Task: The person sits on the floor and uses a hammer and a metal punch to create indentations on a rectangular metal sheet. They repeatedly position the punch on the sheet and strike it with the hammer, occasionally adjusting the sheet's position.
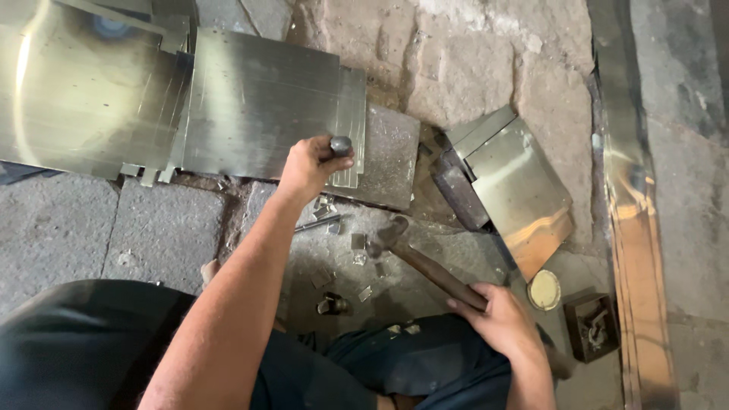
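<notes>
Gripping a short steel punch [340,144] upright, the left hand [307,165] is closing its grip tight around the shaft, tip pressing on the sheet metal [258,114] lying on the stone floor [163,235]. Down and right of that grip, the right hand [501,319] is wrapping the wooden handle of a hammer [414,254], which is probably head-heavy, so holding it near the handle's end suits it. The sheet is looking thin, springy and sharp-edged; offcuts [357,262] are lying just below the punch.
</notes>
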